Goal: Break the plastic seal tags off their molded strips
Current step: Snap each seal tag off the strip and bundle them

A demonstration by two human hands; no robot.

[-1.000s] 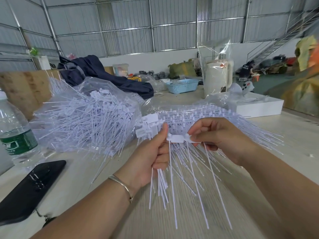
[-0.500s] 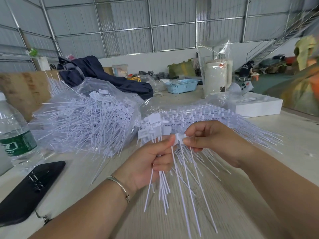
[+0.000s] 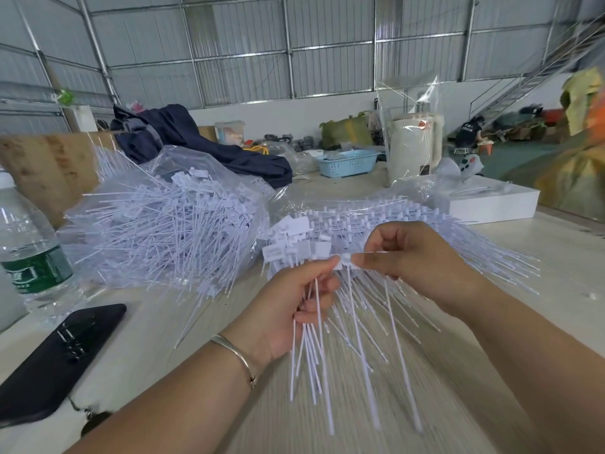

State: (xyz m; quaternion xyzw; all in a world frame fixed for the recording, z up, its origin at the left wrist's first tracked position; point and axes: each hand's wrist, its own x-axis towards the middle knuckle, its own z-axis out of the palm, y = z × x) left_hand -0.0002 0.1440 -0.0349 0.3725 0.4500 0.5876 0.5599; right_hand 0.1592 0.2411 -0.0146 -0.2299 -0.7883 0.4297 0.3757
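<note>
2 hands [image 3: 347, 283] around 1 tag strip [image 3: 344, 259]

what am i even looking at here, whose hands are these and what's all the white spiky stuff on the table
The picture comes from a camera worn on a person's head, looking down at their own bare hands. The left hand grips a bundle of white plastic seal tags, their thin tails hanging down. The right hand pinches a small strip piece together with the left thumb. On the table lie a clear bag of loose tags, a fan of unbroken strips, a water bottle and a black phone.
</note>
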